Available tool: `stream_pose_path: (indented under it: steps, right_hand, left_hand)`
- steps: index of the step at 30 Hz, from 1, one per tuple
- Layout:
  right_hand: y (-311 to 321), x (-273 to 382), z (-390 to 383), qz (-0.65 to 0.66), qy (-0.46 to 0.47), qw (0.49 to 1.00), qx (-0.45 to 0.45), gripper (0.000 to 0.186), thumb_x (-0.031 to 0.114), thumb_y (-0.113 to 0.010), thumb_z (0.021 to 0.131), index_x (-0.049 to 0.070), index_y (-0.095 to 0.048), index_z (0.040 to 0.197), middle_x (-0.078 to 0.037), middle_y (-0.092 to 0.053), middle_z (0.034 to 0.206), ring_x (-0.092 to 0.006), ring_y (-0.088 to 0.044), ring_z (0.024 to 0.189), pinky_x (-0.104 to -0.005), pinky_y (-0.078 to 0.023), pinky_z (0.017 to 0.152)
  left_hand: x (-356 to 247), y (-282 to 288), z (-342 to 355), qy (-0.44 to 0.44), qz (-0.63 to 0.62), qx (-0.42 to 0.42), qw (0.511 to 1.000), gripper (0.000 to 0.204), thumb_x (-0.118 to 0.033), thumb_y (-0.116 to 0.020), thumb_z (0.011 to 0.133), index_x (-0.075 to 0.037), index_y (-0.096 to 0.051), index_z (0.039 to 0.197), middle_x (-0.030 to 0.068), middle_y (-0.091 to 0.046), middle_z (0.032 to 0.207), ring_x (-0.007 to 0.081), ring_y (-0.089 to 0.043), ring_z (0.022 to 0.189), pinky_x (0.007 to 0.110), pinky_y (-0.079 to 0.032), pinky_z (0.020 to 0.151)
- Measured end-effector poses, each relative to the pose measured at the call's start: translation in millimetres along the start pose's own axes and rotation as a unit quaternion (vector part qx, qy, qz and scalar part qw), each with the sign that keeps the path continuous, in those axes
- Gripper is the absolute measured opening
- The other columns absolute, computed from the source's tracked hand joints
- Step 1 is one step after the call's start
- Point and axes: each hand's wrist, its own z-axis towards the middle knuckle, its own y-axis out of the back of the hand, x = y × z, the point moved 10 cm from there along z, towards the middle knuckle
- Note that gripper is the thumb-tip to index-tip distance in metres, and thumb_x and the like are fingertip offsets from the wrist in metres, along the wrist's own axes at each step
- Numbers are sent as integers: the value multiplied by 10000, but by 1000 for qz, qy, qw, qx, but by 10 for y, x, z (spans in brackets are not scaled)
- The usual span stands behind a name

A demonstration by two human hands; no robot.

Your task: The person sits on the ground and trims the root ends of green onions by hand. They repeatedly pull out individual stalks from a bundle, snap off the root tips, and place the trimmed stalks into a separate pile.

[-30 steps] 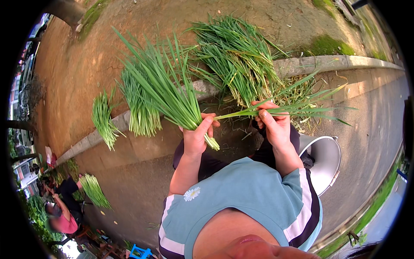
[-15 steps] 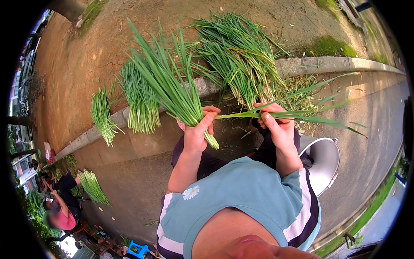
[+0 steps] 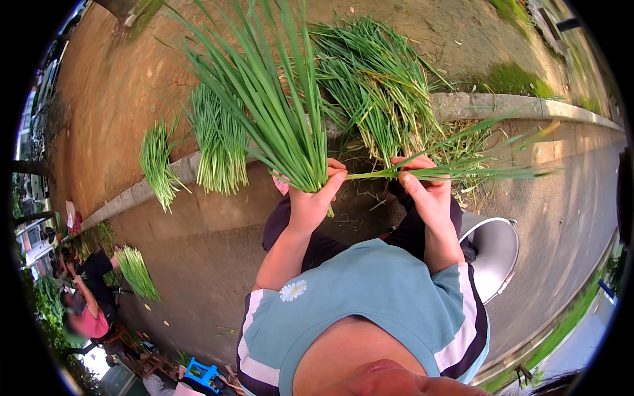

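Note:
My left hand [image 3: 310,198] grips the base of a thick bunch of long green leaves [image 3: 264,99], which fans upward and to the left. My right hand [image 3: 426,191] pinches a thin sheaf of green stalks [image 3: 475,173] that runs sideways, its near end meeting the bunch at my left hand and its tips pointing right. Both hands are raised in front of my chest, close together.
A large loose pile of greens [image 3: 376,86] lies on the concrete kerb [image 3: 502,104] ahead, with two smaller bundles [image 3: 214,142] to its left. A metal basin [image 3: 492,254] sits by my right side. A person [image 3: 86,297] crouches at lower left beside another bundle [image 3: 139,270].
My left hand has lifted the bunch and turned it more upright. The thin sheaf in my right hand now lies nearly level, pointing right.

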Motion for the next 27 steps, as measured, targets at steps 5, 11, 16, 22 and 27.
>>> stream_pose_path:
  steps: [5, 11, 16, 22, 27]
  right_hand:
    - [-225, -87, 47, -119, -2, 990, 79, 197, 93, -620, 698, 16, -602, 879, -61, -554, 767, -132, -483, 681, -249, -386, 609]
    - [-362, -199, 45, -113, 9, 990, 90, 147, 67, -611, 705, 6, -600, 837, -86, -558, 818, -151, -508, 740, -256, -404, 632]
    - [-330, -389, -25, -25, -51, 996, 75, 141, 42, -562, 751, 0, -565, 885, -88, -567, 887, -137, -535, 785, -236, -434, 658]
    - [-305, -585, -97, -42, -142, 988, 38, 114, 36, -525, 777, -16, -537, 878, -57, -567, 850, -79, -528, 679, -190, -432, 577]
    - [-315, -579, -44, -61, -53, 995, 64, 105, 56, -539, 768, -21, -542, 840, -30, -549, 747, -34, -449, 538, -164, -346, 456]
  left_hand:
    - [-4, -95, -17, -31, 30, 32, 999, 59, -1, -561, 731, 18, -555, 787, 74, -515, 821, 63, -478, 493, 171, -388, 359]
    - [54, -119, -7, 32, 22, 26, 999, 46, -2, -606, 698, 8, -568, 722, 14, -528, 691, 69, -479, 564, 203, -371, 473]
    - [117, -92, -38, 81, -21, 17, 996, 52, -6, -614, 694, 6, -563, 695, 14, -525, 654, 77, -477, 539, 204, -371, 471]
    - [-2, -156, -27, -12, 16, 43, 999, 63, -22, -615, 701, -8, -559, 676, -1, -504, 581, 58, -445, 484, 184, -335, 408]
    - [103, -279, -33, 88, -38, 117, 989, 121, -93, -602, 734, -10, -538, 672, -8, -466, 530, 59, -417, 448, 184, -310, 388]
